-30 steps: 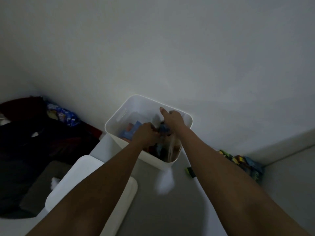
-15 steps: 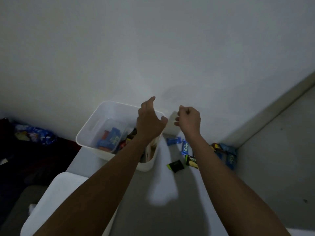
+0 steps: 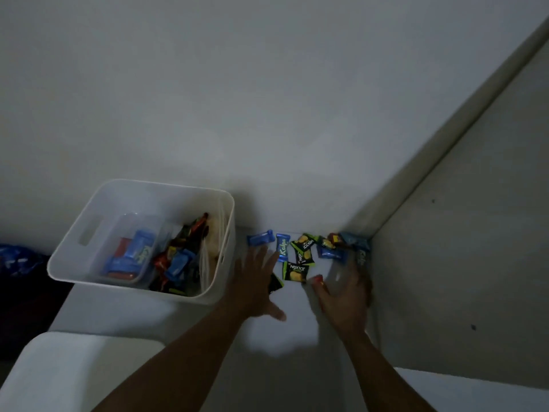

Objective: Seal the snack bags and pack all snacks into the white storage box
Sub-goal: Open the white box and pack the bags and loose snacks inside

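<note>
Head view: the left hand (image 3: 255, 282) is spread flat, holding nothing; the right hand (image 3: 346, 295) is blurred, so I cannot tell its grip. Loose snack packets (image 3: 294, 270) lie between and just beyond them. The white storage box (image 3: 227, 251) stands just left of the left hand. A hasty scoop could wedge packets into the wall corner (image 3: 367, 233) beyond the right hand; free room lies only back toward the wrists.

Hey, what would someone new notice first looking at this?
Brightly coloured snack packets lie scattered in the corner by the wall, standing out in the dim light. The left hand and right hand reach for them with fingers spread, while the white storage box to their left holds more of them.
</note>
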Demonstrator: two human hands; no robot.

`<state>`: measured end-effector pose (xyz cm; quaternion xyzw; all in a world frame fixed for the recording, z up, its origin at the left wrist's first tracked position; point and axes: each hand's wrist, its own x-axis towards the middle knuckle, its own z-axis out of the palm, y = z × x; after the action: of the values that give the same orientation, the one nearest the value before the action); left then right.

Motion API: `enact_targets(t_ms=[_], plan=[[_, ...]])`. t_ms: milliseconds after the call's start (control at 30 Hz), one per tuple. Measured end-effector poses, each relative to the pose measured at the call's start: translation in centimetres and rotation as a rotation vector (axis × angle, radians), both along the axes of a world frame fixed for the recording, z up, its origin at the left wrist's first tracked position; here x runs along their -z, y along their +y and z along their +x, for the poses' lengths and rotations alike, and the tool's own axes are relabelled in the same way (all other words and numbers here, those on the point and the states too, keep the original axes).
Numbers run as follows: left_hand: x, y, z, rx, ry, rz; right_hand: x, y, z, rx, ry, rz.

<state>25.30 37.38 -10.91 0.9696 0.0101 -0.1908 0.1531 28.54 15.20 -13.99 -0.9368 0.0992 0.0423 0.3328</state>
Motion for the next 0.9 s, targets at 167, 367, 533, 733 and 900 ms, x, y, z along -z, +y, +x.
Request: enact_targets(t_ms=[167,367,533,733,900], plan=[[3.9,0.8,-1.4,-0.128,0.0,0.009,3.4,-1.2,-2.6,-0.164,0.117,-0.124],[6.4,0.9,-1.1,-0.127,-0.118,0.017,4.9,-2.9,-0.2,-0.154,0.041,-0.024],[6.6,0.2,1.4,-0.082,-0.151,-0.066,5.3,-3.0,3.6,-0.166,-0.015,-0.034],[7.6,-0.7,4.6,-0.119,-0.211,-0.141,5.8,-1.9,7.5,-0.153,-0.025,0.009],[8.7,-1.2,6.4,-0.065,-0.266,-0.063,5.5,-1.2,8.1,-0.191,-0.094,-0.132]])
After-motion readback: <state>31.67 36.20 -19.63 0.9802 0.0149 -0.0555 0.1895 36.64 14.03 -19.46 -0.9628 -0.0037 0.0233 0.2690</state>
